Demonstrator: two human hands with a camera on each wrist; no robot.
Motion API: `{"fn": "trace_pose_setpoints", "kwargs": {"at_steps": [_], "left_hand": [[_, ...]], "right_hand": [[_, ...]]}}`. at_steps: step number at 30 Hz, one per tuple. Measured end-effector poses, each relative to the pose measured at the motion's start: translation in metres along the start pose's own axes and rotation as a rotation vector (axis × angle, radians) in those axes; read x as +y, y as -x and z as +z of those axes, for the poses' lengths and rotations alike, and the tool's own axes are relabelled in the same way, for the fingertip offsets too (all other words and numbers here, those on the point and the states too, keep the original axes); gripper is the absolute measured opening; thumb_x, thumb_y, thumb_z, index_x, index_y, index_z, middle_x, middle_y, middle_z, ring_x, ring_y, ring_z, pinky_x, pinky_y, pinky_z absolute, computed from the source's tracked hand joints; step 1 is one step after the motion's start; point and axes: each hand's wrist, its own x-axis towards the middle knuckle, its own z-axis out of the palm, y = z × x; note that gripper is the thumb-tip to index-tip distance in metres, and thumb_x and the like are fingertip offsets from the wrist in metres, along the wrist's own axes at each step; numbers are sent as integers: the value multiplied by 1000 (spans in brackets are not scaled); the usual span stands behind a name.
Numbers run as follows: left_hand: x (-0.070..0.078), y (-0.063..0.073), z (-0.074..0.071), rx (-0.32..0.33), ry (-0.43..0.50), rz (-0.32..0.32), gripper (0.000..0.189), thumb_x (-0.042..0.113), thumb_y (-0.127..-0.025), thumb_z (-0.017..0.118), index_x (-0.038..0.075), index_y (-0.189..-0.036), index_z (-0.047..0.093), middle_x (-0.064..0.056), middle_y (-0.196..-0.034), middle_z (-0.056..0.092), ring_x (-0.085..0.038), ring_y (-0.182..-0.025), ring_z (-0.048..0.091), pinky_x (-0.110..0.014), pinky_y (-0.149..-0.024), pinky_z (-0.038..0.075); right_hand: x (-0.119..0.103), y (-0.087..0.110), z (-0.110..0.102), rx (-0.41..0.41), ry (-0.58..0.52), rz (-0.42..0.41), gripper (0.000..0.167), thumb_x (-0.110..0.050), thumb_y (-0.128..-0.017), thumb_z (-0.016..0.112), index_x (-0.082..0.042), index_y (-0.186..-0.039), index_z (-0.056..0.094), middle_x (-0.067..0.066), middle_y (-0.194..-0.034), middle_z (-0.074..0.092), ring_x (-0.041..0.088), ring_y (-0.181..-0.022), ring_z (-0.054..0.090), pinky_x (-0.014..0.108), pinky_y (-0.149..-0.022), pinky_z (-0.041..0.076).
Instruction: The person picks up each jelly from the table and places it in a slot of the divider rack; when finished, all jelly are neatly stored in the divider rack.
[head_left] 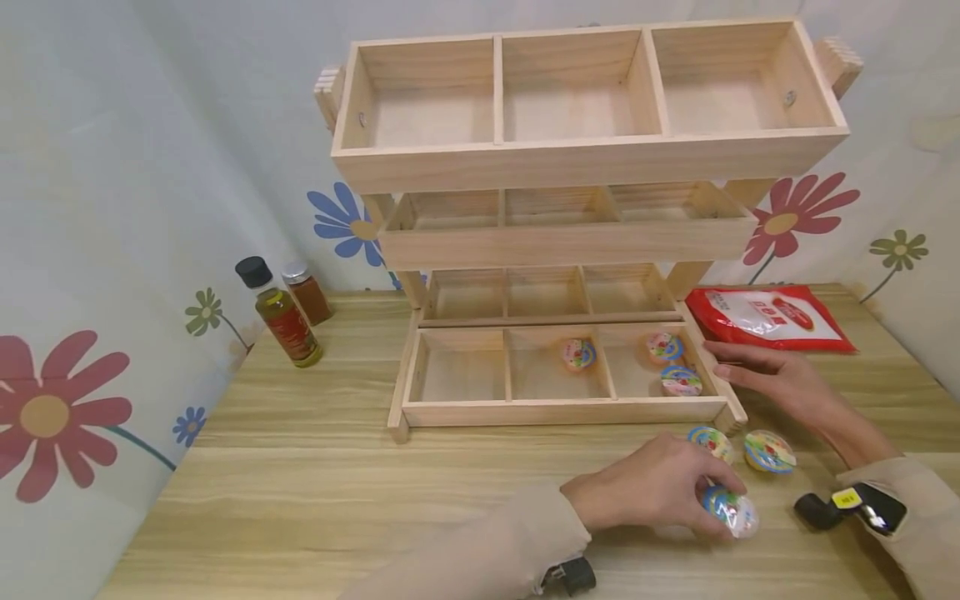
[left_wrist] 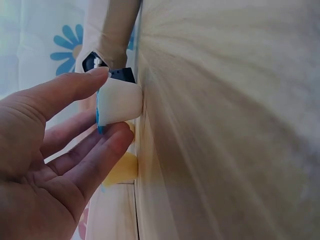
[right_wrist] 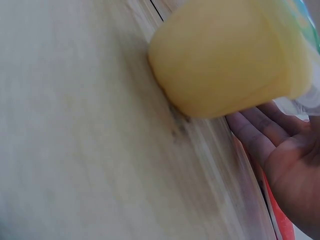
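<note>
My left hand (head_left: 660, 487) pinches a small jelly cup (head_left: 731, 511) between thumb and fingers, low over the table. In the left wrist view that cup (left_wrist: 120, 102) is white, with its blue-edged lid facing the palm. Two more jelly cups, one nearer the rack (head_left: 711, 446) and one further right (head_left: 770, 452), stand on the table. My right hand (head_left: 787, 387) has its fingers extended at the right end of the rack's lowest tray (head_left: 562, 413); whether it touches is unclear. A yellow jelly cup (right_wrist: 225, 55) partly blocks the right wrist view of this hand (right_wrist: 295, 160).
The tiered wooden rack (head_left: 585, 154) has divided trays. Its lowest tray holds one jelly cup (head_left: 578, 355) in the middle compartment and two in the right, one (head_left: 664, 347) behind the other (head_left: 681, 381). A red-white packet (head_left: 772, 318), oil bottle (head_left: 288, 325) and spice jar (head_left: 307, 296) flank it.
</note>
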Motion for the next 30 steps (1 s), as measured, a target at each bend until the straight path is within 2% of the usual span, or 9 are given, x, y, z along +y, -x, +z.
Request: {"fn": "trace_pose_setpoints", "kwargs": {"at_steps": [6,12,19,25,30], "left_hand": [[0,0,0,-10,-14,11,40,34,-87,89,24,-124,80,23,-94,68,13,-76,47,-2,-73,39],[0,0,0,-19,-38,21,40,36,-87,88,25,-125,79,24,-96,68,12,-77,47,-2,-74,38],[0,2,-2,-19,-25,18,42,35,-86,88,25,-126,79,24,-99,69,13,-78,48,-2,-75,38],[-2,6,-8,23,15,20,43,30,-84,89,22,-125,79,22,-100,70,13,-82,49,-1,-78,38],[-3,12,-17,38,57,-17,45,30,-85,88,23,-128,78,24,-103,69,13,-84,50,-1,-78,39]], "right_hand": [[1,0,0,6,11,-3,56,-37,-105,69,-13,-154,57,24,-150,56,35,-135,41,48,-99,37],[0,0,0,3,2,0,56,-37,-105,68,-12,-154,56,25,-150,56,37,-136,41,47,-99,37],[-2,0,0,-15,-27,11,59,-38,-105,67,-10,-156,53,28,-155,50,47,-139,37,58,-101,36],[0,1,1,8,-7,-2,56,-38,-105,68,-12,-154,57,22,-151,55,32,-133,42,47,-99,38],[2,0,2,20,2,-10,55,-38,-104,69,-14,-152,59,17,-150,56,23,-129,43,39,-96,40]]}}
